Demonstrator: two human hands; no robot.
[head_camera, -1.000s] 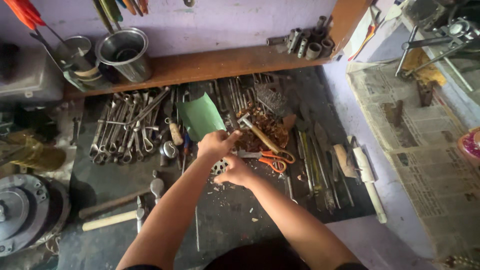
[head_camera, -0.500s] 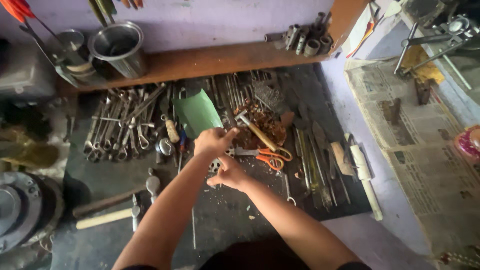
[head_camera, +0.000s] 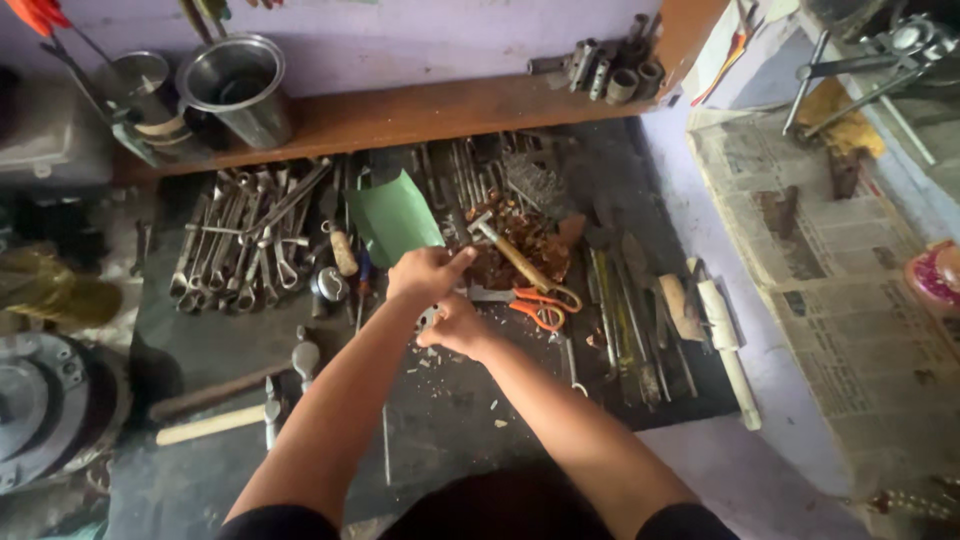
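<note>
Both hands were bunched together over the middle of the dark desk. The left hand sat just above the right hand, touching it, and a small round metal part with holes peeked out between them. The right hand's fingers were curled around that part. The left hand's fingers were loosely bent with one pointing off toward the right, but I couldn't tell if they were actually pinching the part or just resting on it.

Loads of stuff lay around. A green sheet was just above the hands, and orange-handled scissors were right beside them, next to a hammer lying on a pile of rusty bits. A row of spanners was spread out well off to the left. Two wooden-handled hammers lay at the lower left. Up on the wooden shelf stood a steel cup, tilted a bit. Newspaper covered the surface on the right.
</note>
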